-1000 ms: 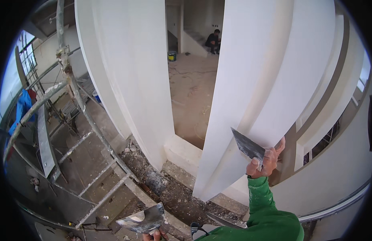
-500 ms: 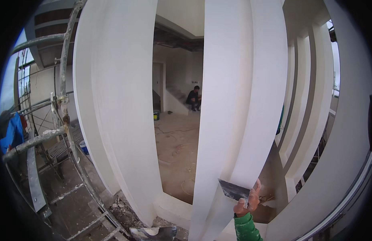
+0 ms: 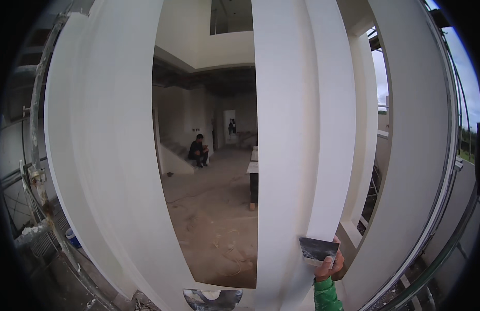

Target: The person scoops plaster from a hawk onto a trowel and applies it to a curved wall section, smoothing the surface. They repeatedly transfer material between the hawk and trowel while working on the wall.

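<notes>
My right hand (image 3: 330,263), in a green sleeve, is closed around a broad putty knife (image 3: 317,250) with a dark, smeared blade. The blade lies against or close to the lower part of a white pillar (image 3: 286,129) with a vertical step along its face. At the bottom edge, left of that pillar, a second dark, wide blade or plate (image 3: 227,299) carries a lump of white filler (image 3: 211,294). Whatever holds this plate is outside the picture, and my left hand does not show.
Another white pillar (image 3: 110,145) stands on the left, with scaffold tubing (image 3: 36,171) beyond it. Through the opening a person (image 3: 198,150) sits on steps, near a table (image 3: 253,167). A grey wall (image 3: 406,119) and metal poles (image 3: 447,171) border the right side.
The view has swung to the right and up, bringing more of the room and right side in. My right hand keeps its grip on the putty knife, whose blade has tilted nearer level.
</notes>
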The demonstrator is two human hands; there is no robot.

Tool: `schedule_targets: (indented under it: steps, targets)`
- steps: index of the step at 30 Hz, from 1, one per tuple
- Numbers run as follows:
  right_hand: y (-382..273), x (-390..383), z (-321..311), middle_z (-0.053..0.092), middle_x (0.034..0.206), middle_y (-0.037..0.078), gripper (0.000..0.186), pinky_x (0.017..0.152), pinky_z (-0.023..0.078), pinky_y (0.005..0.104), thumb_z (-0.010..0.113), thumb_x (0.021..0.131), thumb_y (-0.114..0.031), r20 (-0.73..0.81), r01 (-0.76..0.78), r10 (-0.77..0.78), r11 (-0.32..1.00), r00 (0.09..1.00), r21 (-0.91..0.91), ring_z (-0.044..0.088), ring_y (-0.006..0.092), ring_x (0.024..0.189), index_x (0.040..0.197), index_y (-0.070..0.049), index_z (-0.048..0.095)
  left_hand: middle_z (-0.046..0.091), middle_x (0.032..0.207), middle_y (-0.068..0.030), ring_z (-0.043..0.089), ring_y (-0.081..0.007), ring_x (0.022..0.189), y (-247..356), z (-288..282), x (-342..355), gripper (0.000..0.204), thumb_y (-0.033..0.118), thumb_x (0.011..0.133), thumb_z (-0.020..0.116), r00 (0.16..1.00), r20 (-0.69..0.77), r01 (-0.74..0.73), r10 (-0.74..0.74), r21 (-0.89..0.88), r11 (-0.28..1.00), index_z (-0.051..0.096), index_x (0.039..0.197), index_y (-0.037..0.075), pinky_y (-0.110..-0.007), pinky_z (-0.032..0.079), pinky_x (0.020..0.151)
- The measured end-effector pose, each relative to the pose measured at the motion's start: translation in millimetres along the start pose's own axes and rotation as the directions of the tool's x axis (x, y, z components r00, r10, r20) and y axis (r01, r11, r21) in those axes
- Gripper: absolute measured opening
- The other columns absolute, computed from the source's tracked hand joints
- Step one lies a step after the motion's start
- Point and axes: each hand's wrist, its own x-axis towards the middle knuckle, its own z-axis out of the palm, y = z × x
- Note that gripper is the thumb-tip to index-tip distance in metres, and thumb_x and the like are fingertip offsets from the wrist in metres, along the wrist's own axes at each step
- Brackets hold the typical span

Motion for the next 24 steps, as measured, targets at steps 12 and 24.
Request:
schedule_targets:
  steps: [12,24]
  targets:
    - [18.3,-9.4,-10.8,0.061,0.100,0.026,0.055,0.078,0.051,0.0359,0.051,0.088,-0.038,0.120,0.100,-0.094,0.994,0.988,-0.044,0.063,0.0267,0.084,0.099,0.016,0.056,0.058,0.075,-0.0042,0.052,-0.0136,0.061,-23.4,-0.2,5.2,0.031,0.032,0.090,0.058,0.993,0.082,-0.076,0.090,-0.155,0.985,0.056,0.099,0.002,-0.031,0.042,0.051]
    - [-9.1,3.4,-10.4,0.062,0.098,0.024,0.044,0.082,0.047,0.0393,0.054,0.085,-0.031,0.166,0.061,-0.060,0.998,0.984,-0.004,0.060,0.0335,0.092,0.094,0.012,0.059,0.056,0.080,-0.0036,0.049,-0.0123,0.066,-0.4,45.5,-14.9,0.033,0.024,0.090,0.057,0.989,0.075,-0.103,0.125,-0.248,0.963,0.052,0.114,0.002,-0.028,0.042,0.057]
